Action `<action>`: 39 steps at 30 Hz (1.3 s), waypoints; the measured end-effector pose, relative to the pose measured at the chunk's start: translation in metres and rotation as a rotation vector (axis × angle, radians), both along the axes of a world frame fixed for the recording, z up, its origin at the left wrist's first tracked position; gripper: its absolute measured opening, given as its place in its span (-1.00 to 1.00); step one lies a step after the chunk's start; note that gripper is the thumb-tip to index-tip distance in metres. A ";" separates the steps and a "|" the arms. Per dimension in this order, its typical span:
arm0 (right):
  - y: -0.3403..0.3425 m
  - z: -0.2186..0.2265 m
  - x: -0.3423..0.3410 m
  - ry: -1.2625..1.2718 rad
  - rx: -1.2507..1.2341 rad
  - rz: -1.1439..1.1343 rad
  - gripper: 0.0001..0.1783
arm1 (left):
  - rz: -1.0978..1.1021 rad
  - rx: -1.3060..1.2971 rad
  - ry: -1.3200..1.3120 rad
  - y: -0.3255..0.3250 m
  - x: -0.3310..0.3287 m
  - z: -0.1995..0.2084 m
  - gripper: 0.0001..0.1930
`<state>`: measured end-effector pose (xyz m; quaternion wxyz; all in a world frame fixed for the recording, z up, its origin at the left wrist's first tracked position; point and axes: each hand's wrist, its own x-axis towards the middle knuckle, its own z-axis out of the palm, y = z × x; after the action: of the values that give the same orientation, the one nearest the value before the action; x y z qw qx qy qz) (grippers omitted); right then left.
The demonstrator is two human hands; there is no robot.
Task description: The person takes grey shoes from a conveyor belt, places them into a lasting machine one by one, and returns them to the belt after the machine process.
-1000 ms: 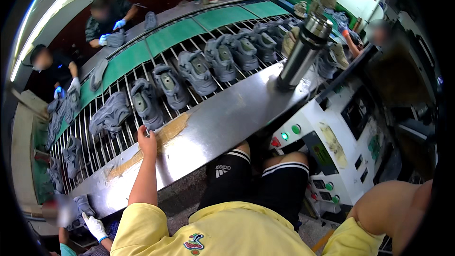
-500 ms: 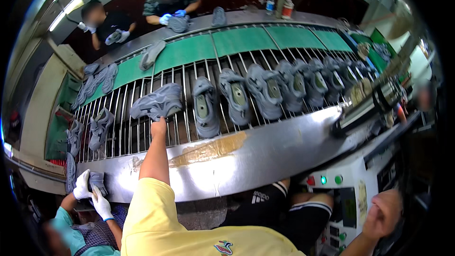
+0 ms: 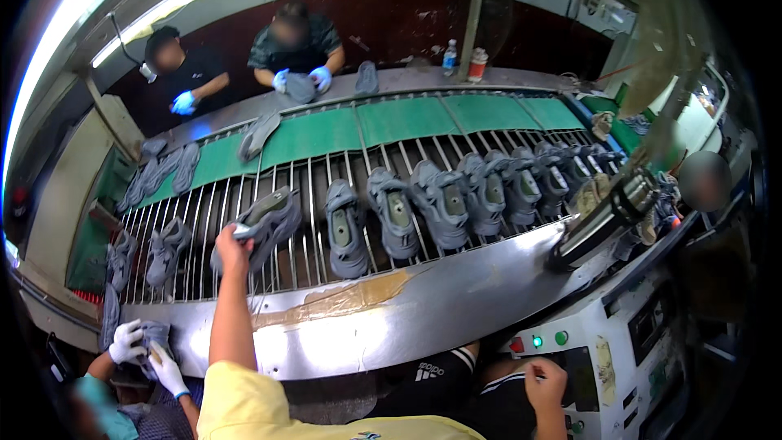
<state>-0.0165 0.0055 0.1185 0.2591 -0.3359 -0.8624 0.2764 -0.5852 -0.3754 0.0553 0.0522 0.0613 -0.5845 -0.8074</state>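
Note:
A grey sneaker (image 3: 278, 224) lies tilted over the metal rods of the conveyor. My left hand (image 3: 234, 251) grips its near side, fingers closed, with a small whitish patch at the fingertips that I cannot make out. To the right of it, a grey shoe (image 3: 346, 232) with an olive insole heads a row of similar shoes (image 3: 444, 205). My right hand (image 3: 545, 387) is raised above my lap beside the control panel, its fingers curled in; whether something small is in them is hidden.
A steel ledge (image 3: 456, 297) edges the conveyor. Green belt (image 3: 399, 126) runs behind the rods, carrying a lone sole (image 3: 259, 137). At right stand a dark cylinder (image 3: 607, 220) and a white control machine (image 3: 607, 342). Gloved co-workers handle pieces opposite and at lower left (image 3: 167, 371).
The sneaker under my left hand has turned so its opening faces up more. My right hand has moved left, toward my lap. The view has shifted; a co-worker opposite no longer holds a shoe.

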 end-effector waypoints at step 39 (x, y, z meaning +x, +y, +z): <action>0.092 0.075 0.208 1.344 -1.278 0.006 -0.21 | -1.292 -0.612 0.875 0.324 0.428 0.065 -0.73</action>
<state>0.1910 0.0978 0.1938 0.4694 -0.1819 -0.2157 0.8367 -0.1575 -0.0515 0.1206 -0.1841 -0.6213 -0.6250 -0.4353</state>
